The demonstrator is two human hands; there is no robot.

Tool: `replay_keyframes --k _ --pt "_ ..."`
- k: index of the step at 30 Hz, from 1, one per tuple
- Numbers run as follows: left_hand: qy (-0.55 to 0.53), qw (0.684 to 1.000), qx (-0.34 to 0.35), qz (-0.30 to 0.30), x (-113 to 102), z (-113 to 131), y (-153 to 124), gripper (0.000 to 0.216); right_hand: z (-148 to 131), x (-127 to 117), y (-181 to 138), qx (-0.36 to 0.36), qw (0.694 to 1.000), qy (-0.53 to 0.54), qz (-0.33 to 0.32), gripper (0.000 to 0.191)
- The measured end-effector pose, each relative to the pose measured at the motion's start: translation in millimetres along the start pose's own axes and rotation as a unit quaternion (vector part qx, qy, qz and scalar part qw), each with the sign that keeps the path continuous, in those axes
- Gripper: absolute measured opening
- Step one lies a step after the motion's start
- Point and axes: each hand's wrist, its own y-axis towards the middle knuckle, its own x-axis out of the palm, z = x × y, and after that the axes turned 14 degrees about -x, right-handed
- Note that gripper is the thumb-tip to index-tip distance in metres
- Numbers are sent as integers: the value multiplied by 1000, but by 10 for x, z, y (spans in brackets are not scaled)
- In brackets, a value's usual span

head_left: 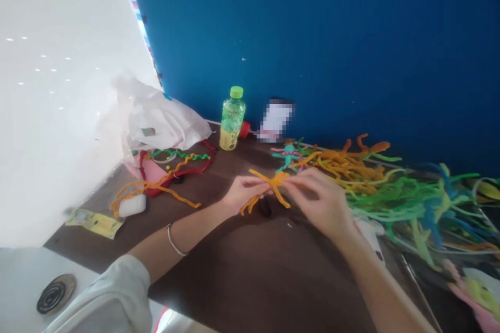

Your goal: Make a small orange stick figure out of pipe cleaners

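Observation:
My left hand [244,193] and my right hand [316,202] both pinch an orange pipe-cleaner figure [274,185] over the dark wooden table [253,265]. Its fuzzy arms splay out between my fingers, and one end hangs below my left hand. A small dark object [265,207] lies under the figure. Just beyond my right hand are a heap of orange pipe cleaners [339,166] and a small teal pipe-cleaner figure [288,158]. Green and blue pipe cleaners [398,203] spread to the right.
A green-capped drink bottle [232,119] and a white plastic bag [160,117] stand against the blue wall [312,36]. Red, green and orange pipe cleaners [175,166], a white case [132,205] and a yellow packet [94,222] lie at left. A white surface [58,114] rises there.

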Motion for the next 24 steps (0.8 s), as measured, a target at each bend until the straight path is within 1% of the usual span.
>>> replay_keyframes --k 2,4,8,13,17,21,24 --pt "6 1000 10 -1 8 -2 -22 21 -67 90 -52 -78 996 -21 -43 11" --pt "6 1000 16 -4 11 -7 -38 20 -74 159 -89 -116 989 -51 -71 13" --pt "19 999 28 -14 11 -20 -34 20 -25 197 -114 -141 976 -136 -98 18" --pt "57 997 44 1 43 -29 -28 25 -50 193 -149 -176 955 -209 -114 20" --pt "84 994 63 6 66 -30 -54 31 -75 222 -188 -175 942 -260 -120 19" --pt "86 993 75 31 55 -59 -45 30 -79 252 -185 -143 944 -275 -109 21" --pt "79 993 72 43 41 -93 -19 29 -86 259 -162 -137 944 -279 -108 23"
